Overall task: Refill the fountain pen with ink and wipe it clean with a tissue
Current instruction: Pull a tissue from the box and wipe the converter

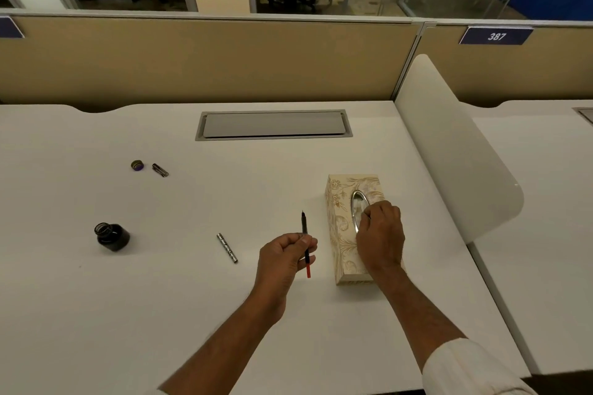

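Left hand (285, 255) grips the pen (304, 224), nib toward 12 o'clock; right hand (380, 234), at its 3 o'clock, rests on the tissue box (337, 202), fingers (385, 210) curled at the slot (357, 202), grasp indiscernible; open ink bottle (112, 237) at 9 o'clock; pen barrel (227, 247) between.

White numerals "387" stood on a dark blue plate (495, 36) fixed atop the tan partition (224, 58) at two o'clock; a like plate (9, 28) at ten o'clock was cropped, unreadable.
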Demonstrator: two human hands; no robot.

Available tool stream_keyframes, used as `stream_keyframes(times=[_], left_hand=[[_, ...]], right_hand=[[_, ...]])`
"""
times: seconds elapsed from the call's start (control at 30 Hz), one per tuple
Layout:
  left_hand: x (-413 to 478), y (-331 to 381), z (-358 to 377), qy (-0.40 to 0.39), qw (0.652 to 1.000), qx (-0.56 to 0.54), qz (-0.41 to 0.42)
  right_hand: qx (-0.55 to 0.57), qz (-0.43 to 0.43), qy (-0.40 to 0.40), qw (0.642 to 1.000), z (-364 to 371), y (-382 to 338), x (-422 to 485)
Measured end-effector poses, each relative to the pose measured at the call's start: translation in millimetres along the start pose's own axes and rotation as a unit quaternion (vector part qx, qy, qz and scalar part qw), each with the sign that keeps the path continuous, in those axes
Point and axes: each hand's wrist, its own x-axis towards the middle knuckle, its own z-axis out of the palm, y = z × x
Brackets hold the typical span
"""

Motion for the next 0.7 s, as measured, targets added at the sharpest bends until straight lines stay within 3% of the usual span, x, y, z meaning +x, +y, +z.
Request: stream_keyframes(times=[0.7], left_hand=[[25,-18,47,-0.011,0.999,0.031,-0.039]], right_hand=[[0.039,-0.016,0.012,0.999,0,1,-5]])
